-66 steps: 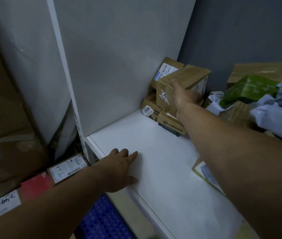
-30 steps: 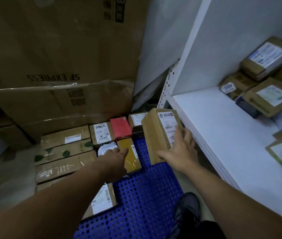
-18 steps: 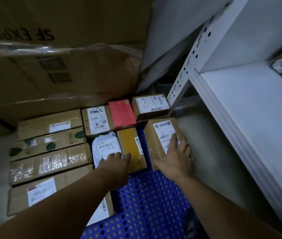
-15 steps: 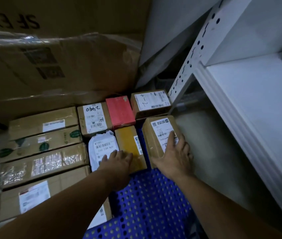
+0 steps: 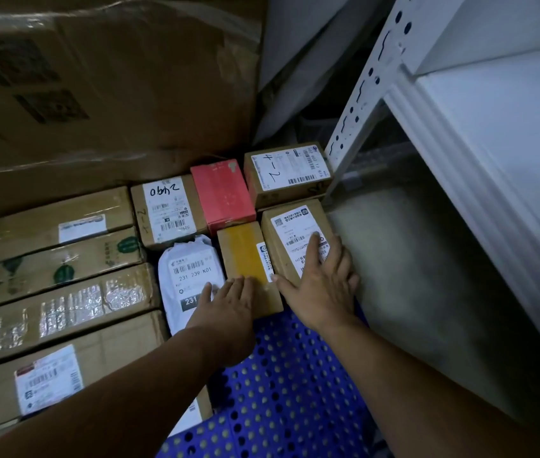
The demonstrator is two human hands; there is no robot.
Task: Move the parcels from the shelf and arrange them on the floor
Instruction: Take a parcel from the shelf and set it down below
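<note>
While the right hand (image 5: 324,285) lay flat on the brown labelled parcel (image 5: 286,239), fingers spread and straight, thumb down along its left edge, nothing was curled round it: a press, not a grip. And that parcel was down already, on the blue perforated mat (image 5: 295,391) at the right end of the rows, with bare floor (image 5: 400,252) to its right under the white shelf (image 5: 493,143).

Over to the left hand (image 5: 229,305): open too, fingers flat across the near end of the yellow-taped parcel (image 5: 242,252), its outer fingers just touching the white mailer (image 5: 186,269), holding nothing.

Now the relation that mattered. The brown parcel sat straight ahead of the right wrist, directly under the palm and fingers. Its long axis ran away from the person toward the box marked 4-2 (image 5: 286,175), parallel to the yellow-taped one. Its far end sat just beside that box and its left side was against the yellow parcel. The right hand was plainly the nearer; the left was one parcel over.

By my reading this one looked placed, and only a small nudge forward and leftward along that axis would have been needed to square it up. A sideways shove risked skewing the yellow neighbour. The part of the shelf in view was bare; whether more parcels waited further along could not be told.
</note>
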